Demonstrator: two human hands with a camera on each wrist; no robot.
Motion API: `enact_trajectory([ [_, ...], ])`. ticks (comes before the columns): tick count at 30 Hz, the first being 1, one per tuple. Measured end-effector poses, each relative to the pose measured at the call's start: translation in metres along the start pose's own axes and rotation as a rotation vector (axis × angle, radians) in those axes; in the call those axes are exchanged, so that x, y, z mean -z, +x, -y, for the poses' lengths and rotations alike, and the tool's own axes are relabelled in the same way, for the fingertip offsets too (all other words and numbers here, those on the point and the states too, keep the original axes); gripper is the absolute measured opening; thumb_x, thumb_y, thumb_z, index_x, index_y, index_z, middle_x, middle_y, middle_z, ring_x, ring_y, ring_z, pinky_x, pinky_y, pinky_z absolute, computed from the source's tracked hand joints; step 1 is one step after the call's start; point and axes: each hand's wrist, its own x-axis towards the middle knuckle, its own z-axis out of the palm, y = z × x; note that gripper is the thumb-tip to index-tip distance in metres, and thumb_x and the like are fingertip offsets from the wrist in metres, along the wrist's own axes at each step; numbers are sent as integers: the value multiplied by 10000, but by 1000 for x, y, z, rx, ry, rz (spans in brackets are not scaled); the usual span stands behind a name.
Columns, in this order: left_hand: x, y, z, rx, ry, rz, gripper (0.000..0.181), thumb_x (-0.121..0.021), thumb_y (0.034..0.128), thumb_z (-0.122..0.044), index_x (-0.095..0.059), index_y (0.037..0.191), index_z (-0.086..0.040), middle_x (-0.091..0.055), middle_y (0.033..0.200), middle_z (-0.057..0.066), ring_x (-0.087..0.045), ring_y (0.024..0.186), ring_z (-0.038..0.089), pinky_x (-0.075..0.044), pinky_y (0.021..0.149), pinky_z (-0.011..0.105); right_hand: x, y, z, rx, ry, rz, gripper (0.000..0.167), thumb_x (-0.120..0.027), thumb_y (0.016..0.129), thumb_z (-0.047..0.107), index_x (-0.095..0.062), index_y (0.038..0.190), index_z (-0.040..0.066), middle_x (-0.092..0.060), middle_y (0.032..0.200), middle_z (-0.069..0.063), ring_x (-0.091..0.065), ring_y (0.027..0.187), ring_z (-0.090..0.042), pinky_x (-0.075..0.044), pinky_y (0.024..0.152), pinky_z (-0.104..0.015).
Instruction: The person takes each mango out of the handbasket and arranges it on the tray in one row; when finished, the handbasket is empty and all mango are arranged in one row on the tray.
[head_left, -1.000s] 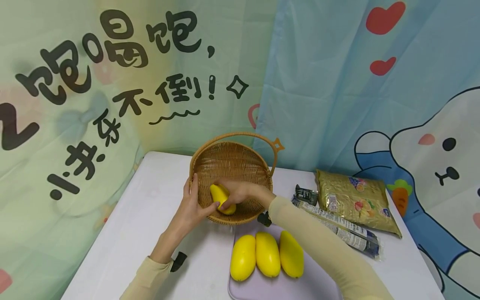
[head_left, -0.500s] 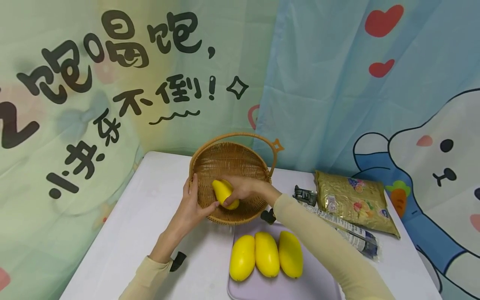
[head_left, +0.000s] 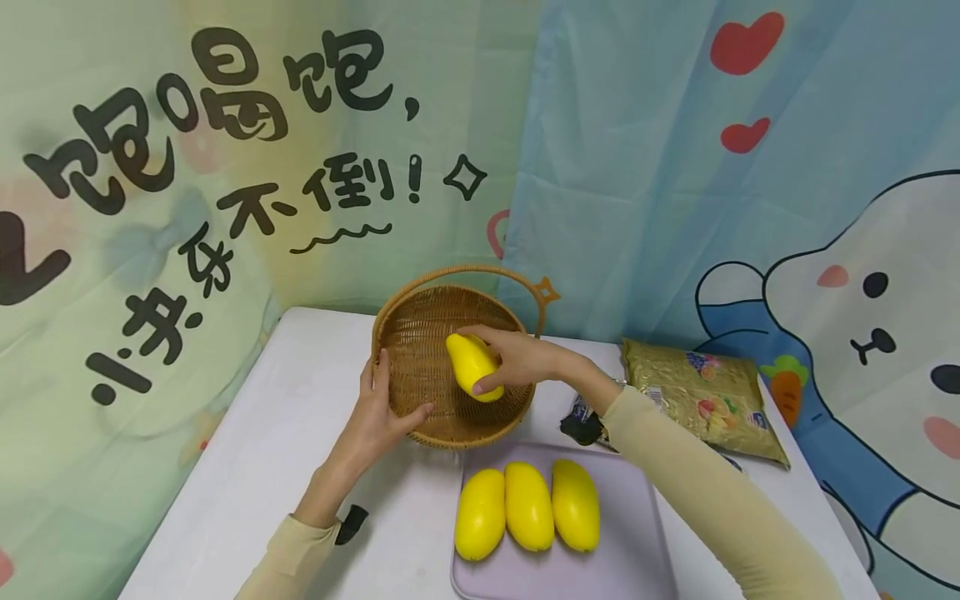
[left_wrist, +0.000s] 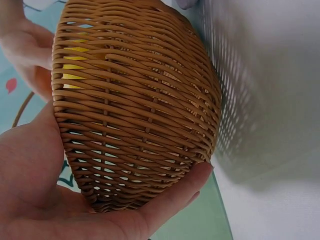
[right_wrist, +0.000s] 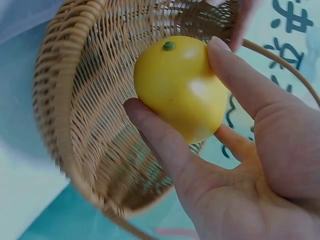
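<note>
My right hand (head_left: 517, 358) grips a yellow mango (head_left: 472, 367) between thumb and fingers, at the mouth of a brown wicker basket (head_left: 412, 333). In the right wrist view the mango (right_wrist: 175, 90) shows a small green stem spot, with the basket's inside behind it. The basket tilts with its mouth toward me. My left hand (head_left: 375, 425) holds its left side, the thumb by the lower rim; in the left wrist view the fingers lie along the outer weave (left_wrist: 140, 100). Three more mangoes (head_left: 528, 507) lie side by side on a pale purple tray (head_left: 630, 533) in front.
A gold printed food bag (head_left: 697, 400) lies at the table's back right. Dark-wrapped packages beside it are partly hidden by my right forearm. The arched handle (head_left: 472, 268) stands over the basket. A printed curtain (head_left: 615, 167) hangs behind the white table (head_left: 255, 467).
My right hand has moved up and to the right with the mango, from deeper in the basket toward its mouth. The left hand keeps its place on the basket, and the head view shifts slightly.
</note>
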Motion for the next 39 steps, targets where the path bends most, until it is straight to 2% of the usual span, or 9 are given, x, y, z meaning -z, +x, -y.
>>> enact_trajectory([
  [5, -2, 0, 0, -3, -1, -7, 1150, -776, 881, -429, 9, 1634, -57, 35, 1667, 288, -426, 1374, 541, -447, 1075, 588, 12, -28, -3, 8, 28, -27, 900, -787, 901, 316, -243, 1615, 246, -439, 1547, -79, -552, 1232, -265, -497, 994, -452],
  [12, 1, -1, 1, 26, -3, 14, 1172, -772, 880, -448, 43, 1635, -77, 64, 1679, 250, -376, 1415, 528, -418, 1106, 588, 20, -61, -5, -13, 41, -41, 908, -776, 912, 309, -216, 1624, 252, -314, 1646, -87, -530, 1325, -344, -489, 1048, -499],
  [16, 1, -2, 2, 39, -7, 27, 1175, -771, 882, -447, 56, 1635, -86, 84, 1681, 241, -368, 1422, 524, -414, 1112, 583, 23, -80, -11, -31, 69, -53, 912, -778, 910, 318, -217, 1625, 246, -328, 1631, -107, -527, 1333, -413, -517, 1010, -512],
  [22, 1, -3, 1, 33, 3, 27, 1170, -768, 888, -436, 57, 1630, -64, 81, 1677, 253, -374, 1417, 524, -411, 1115, 580, 23, -115, -27, -58, 97, -105, 918, -792, 896, 325, -230, 1619, 266, -366, 1601, -128, -545, 1313, -432, -544, 969, -500],
  [30, 2, -2, 0, 27, 6, 37, 1160, -749, 904, -450, 73, 1628, -67, 83, 1673, 266, -364, 1422, 527, -401, 1126, 575, 16, -155, -54, -122, 160, -149, 914, -787, 894, 356, -235, 1617, 267, -348, 1594, -178, -546, 1307, -420, -516, 1014, -530],
  [36, 2, -2, 0, 25, 1, 37, 1155, -750, 906, -436, 71, 1628, -66, 83, 1671, 272, -359, 1422, 533, -397, 1127, 580, 0, -173, -69, -127, 151, -176, 905, -784, 896, 354, -257, 1615, 205, -344, 1605, -181, -476, 1365, -410, -453, 1069, -594],
  [39, 2, -2, 0, 24, 1, 35, 1156, -751, 904, -439, 71, 1628, -70, 82, 1671, 271, -358, 1422, 534, -399, 1125, 582, -9, -180, -75, -145, 156, -181, 897, -781, 898, 359, -264, 1612, 195, -344, 1607, -190, -477, 1354, -438, -462, 1049, -610],
])
